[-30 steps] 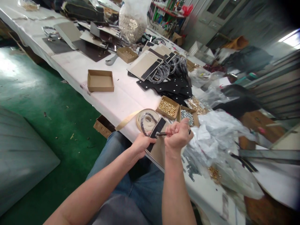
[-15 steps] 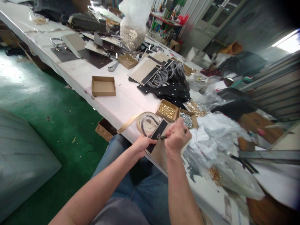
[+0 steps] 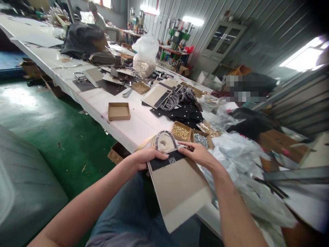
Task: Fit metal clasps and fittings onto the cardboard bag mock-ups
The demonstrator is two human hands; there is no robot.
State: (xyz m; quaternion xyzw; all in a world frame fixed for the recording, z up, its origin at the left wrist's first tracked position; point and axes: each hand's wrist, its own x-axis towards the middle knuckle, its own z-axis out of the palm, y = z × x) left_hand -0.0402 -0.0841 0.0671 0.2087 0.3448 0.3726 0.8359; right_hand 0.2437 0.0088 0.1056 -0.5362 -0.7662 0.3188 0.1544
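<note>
A beige bag panel point(image 3: 177, 187) with a black strip along its top edge is tilted over my lap and the table edge. A small square metal fitting point(image 3: 172, 160) sits on the strip. Beyond the strip curves a plastic-wrapped handle point(image 3: 172, 136), above a roll of pale tape point(image 3: 156, 139). My left hand point(image 3: 150, 157) grips the panel's left corner, thumb on the strip. At the right end of the strip, my right hand point(image 3: 196, 153) pinches the panel; something dark shows among its fingers, too small to name.
Behind my right hand stand a cardboard tray of gold-coloured studs point(image 3: 181, 131) and another of silver-coloured pieces point(image 3: 200, 139). Plastic bags point(image 3: 226, 154) crowd the right. Farther off lie a shallow cardboard tray point(image 3: 119, 111), stacked panels point(image 3: 156, 96) and black pieces point(image 3: 180, 115). A person point(image 3: 96, 17) is far back.
The panel has swung round and tipped up, its beige face now toward me. My right hand has gone from a fist around a dark tool on the fitting to the panel's edge. The view has risen.
</note>
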